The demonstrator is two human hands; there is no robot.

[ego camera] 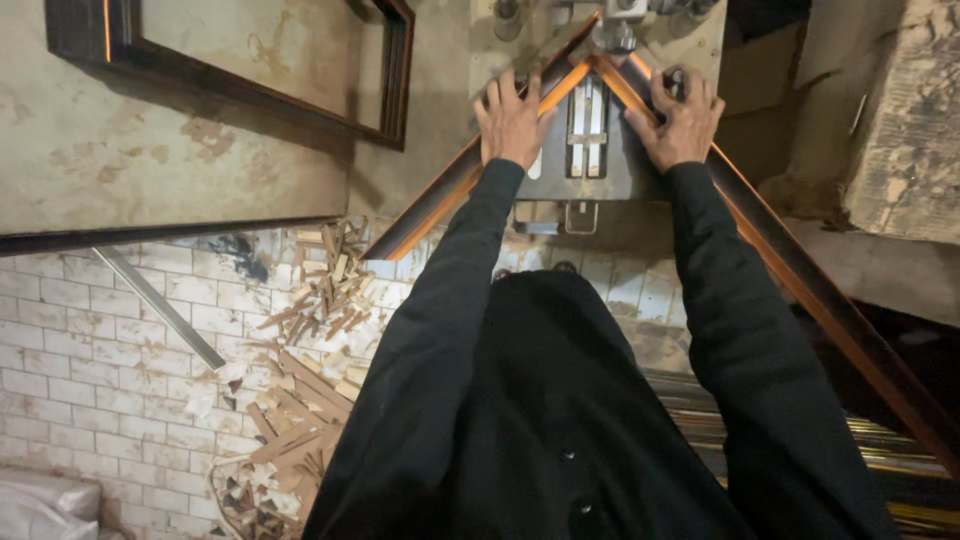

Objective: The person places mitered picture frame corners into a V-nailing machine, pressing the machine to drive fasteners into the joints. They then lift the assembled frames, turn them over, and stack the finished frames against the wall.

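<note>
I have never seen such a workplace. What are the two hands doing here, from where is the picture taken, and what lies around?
There is one picture, taken by a camera worn on the person's head, looking down along both black sleeves to the hands.

The left hand presses flat on the left moulding strip, a long dark piece of picture-frame wood with an orange inner edge. The right hand presses on the right moulding strip. The two strips meet in a pointed corner at the top, on a grey metal machine table with slots in the middle. Neither hand grips; both lie open on the wood.

At the upper left, a finished dark frame lies on a stained work surface. Below, on the white brick-pattern floor, lies a heap of wood offcuts and a loose metal bar.
</note>
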